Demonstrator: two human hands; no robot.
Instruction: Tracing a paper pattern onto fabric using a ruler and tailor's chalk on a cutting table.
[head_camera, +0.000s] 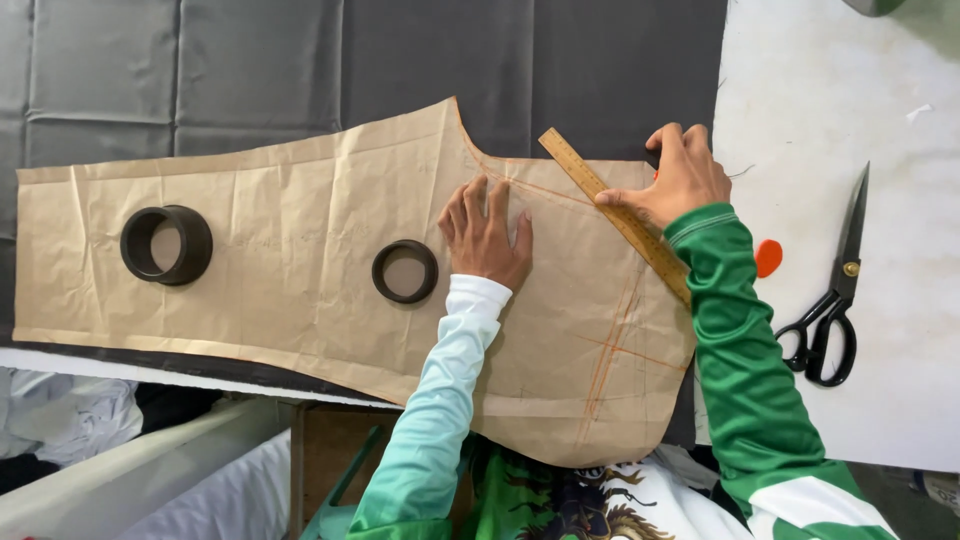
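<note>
Pattern paper (300, 270) lies on dark cloth (300, 70) under 2 ring weights (166, 244), left hand (487, 235) spread flat on it, right hand (683, 178) pinning the wooden ruler (610, 205); steady downward pressure from both should keep the edge from shifting.

The creased brown paper pattern piece (300, 260) lies flat across the dark grey cloth, its long run reaching toward the table's left edge, its rounded end hanging over the near edge. Orange lines cross its right part. The long wooden ruler (615, 213) lies slantwise on the pattern's far right corner, running from the far side down toward the right.
</note>
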